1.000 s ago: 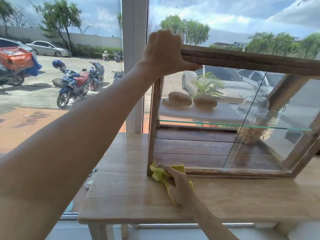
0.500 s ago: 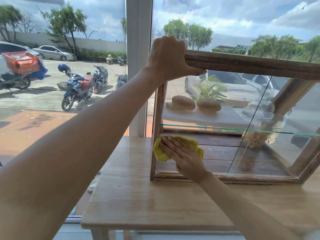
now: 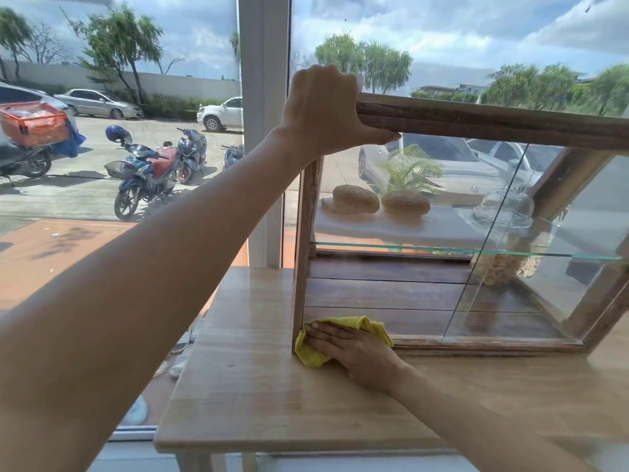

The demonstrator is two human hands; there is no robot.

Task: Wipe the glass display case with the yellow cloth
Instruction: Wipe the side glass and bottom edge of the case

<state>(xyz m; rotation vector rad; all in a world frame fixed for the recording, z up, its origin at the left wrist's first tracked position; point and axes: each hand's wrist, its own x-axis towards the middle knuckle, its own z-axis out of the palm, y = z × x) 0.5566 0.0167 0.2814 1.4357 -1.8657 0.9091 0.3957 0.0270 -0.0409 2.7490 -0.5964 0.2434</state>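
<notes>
Down from mid-pane slides the right hand (image 3: 357,349), fingers flat, pressing the crumpled yellow cloth (image 3: 340,338) into the near-left bottom corner of the wood-framed glass display case (image 3: 476,120). Left hand (image 3: 326,110) grips its top-left rail. Pale wooden table (image 3: 255,403) lies bare leftward and nearer.

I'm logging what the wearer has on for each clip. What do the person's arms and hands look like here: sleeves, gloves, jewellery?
Both arms are bare along all that shows; no sleeve edge is in view. The left hand and right hand wear no gloves. No watch, bracelet or ring shows on either wrist or on the visible fingers. The nails look short and unpainted.
</notes>
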